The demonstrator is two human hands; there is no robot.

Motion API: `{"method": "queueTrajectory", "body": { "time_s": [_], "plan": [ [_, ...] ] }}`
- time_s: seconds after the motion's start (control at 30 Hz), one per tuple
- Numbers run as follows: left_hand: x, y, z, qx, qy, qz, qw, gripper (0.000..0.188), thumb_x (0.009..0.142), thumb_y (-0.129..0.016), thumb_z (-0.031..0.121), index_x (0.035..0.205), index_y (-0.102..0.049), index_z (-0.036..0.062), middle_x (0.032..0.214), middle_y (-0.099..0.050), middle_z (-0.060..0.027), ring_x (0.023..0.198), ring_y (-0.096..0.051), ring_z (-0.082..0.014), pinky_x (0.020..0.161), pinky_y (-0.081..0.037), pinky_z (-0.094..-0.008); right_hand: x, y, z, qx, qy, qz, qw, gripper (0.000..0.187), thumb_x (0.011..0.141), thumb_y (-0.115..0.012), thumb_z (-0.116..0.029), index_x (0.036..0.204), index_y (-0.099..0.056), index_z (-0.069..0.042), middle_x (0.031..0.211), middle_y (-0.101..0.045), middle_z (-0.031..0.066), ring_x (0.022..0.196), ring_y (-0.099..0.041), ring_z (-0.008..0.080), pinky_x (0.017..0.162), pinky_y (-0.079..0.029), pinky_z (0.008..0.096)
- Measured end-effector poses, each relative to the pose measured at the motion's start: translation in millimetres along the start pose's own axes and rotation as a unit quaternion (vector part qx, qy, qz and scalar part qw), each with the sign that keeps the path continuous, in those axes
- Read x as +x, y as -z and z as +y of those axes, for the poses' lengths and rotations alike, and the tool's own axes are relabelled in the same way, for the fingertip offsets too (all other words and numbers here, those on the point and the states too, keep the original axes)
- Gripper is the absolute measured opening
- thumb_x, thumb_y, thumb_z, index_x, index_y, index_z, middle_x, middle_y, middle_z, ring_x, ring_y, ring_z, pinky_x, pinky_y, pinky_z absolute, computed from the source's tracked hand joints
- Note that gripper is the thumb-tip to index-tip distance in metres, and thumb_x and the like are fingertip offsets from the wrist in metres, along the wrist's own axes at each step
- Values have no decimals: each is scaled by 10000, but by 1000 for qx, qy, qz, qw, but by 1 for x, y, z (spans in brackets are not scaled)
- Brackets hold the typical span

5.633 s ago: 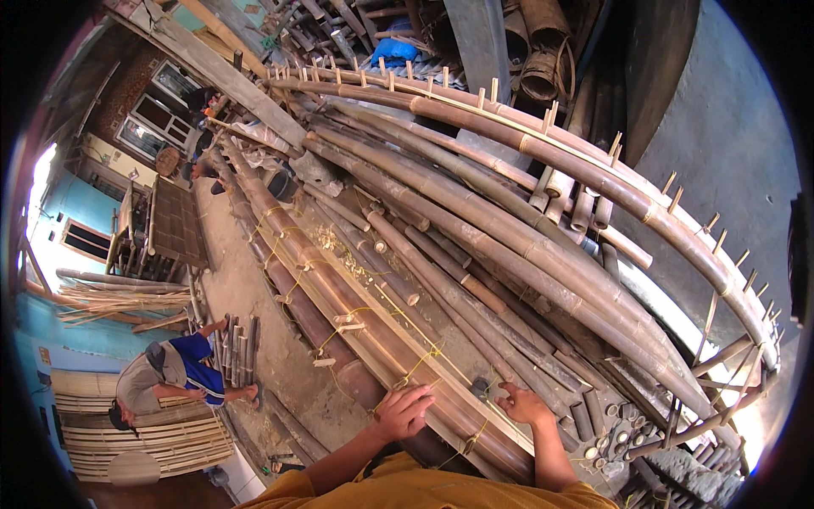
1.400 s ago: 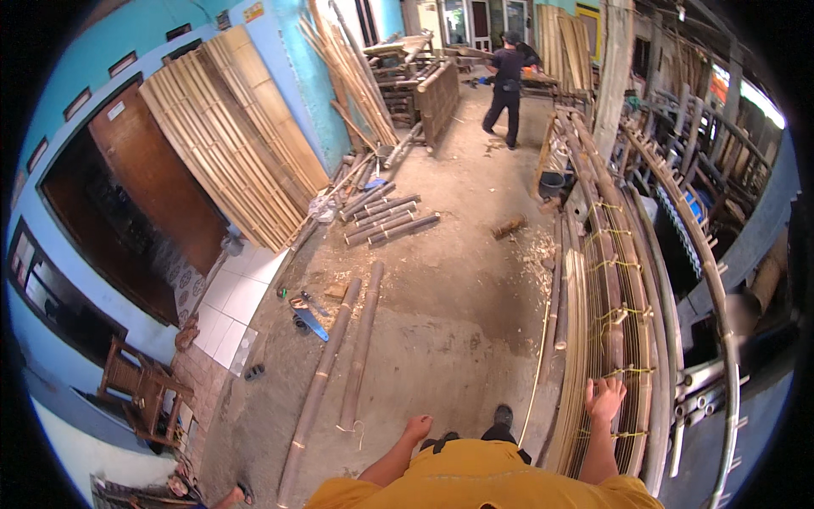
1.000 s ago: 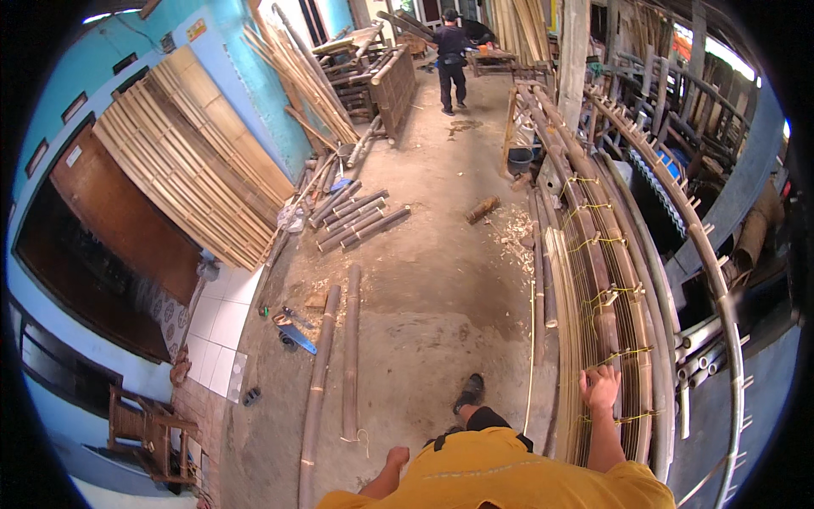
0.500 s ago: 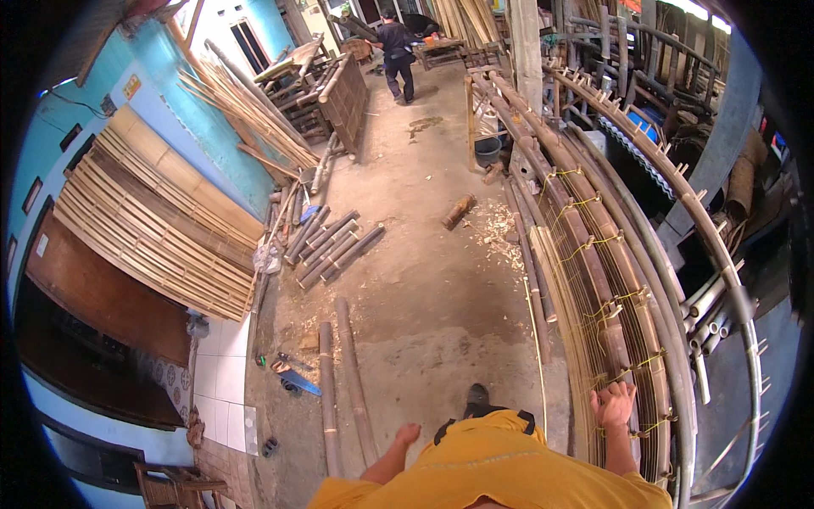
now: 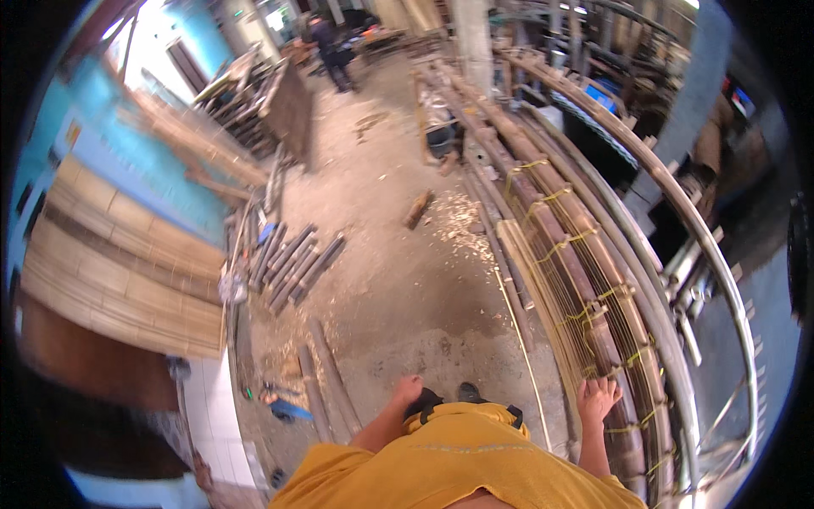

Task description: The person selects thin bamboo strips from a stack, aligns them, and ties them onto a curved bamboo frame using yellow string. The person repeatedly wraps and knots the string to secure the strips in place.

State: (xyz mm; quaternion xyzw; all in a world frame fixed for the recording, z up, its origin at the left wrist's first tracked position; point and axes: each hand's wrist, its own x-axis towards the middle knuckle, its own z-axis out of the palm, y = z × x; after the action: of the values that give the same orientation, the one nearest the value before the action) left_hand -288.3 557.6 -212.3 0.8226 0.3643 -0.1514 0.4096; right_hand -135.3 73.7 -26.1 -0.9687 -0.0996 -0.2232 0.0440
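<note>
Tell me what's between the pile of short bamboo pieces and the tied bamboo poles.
In the head view, floor with a short log, wood shavings, loose dark poles and, nearest the tied poles, pale strips.

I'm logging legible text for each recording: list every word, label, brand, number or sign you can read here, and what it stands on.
None can be read.
Small yellowish patch on the blue wall: possibly a sign, too blurred to read.
Pale line across the yellow shirt: too faint to tell whether it is lettering.
Pole near the right hand: no lettering visible.
</note>
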Motion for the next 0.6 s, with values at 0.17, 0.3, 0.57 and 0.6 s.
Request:
{"method": "queueTrajectory", "body": {
  "time_s": [0.17,0.3,0.57,0.6],
  "plan": [
    [43,-6,-33,-36,-47,-162,985,386,931,-568,347,1145,-710,59,1129,-707,-190,1080,-662,-320,928,-506,-395,-26,-29,-43,86,-132,-55,986,158,811,-690,-239,749,-715,-96,768,-657,133,849,-622,336,941,-435,493],
    [89,44,-42,24,-3,-215,976,357,935,-586,321,1109,-716,38,982,-719,-129,882,-657,-234,782,-512,-372,-71,-47,-87,227,-311,-282,879,274,859,-633,-301,968,-740,-73,982,-721,198,952,-678,394,907,-529,464],
    [158,152,-19,-62,32,-225,972,275,948,-563,232,1082,-691,28,790,-650,-52,702,-588,-155,604,-467,-306,-206,-63,-205,250,-519,-319,753,456,888,-588,-435,1148,-721,-85,1117,-696,231,1100,-642,413,980,-508,452],
    [168,159,-26,-61,57,-221,972,254,950,-554,219,1061,-688,34,771,-640,-46,690,-585,-152,585,-463,-302,-223,-57,-218,247,-542,-318,738,459,888,-589,-437,1148,-720,-82,1120,-695,232,1105,-641,411,981,-507,452]
  ]
}}
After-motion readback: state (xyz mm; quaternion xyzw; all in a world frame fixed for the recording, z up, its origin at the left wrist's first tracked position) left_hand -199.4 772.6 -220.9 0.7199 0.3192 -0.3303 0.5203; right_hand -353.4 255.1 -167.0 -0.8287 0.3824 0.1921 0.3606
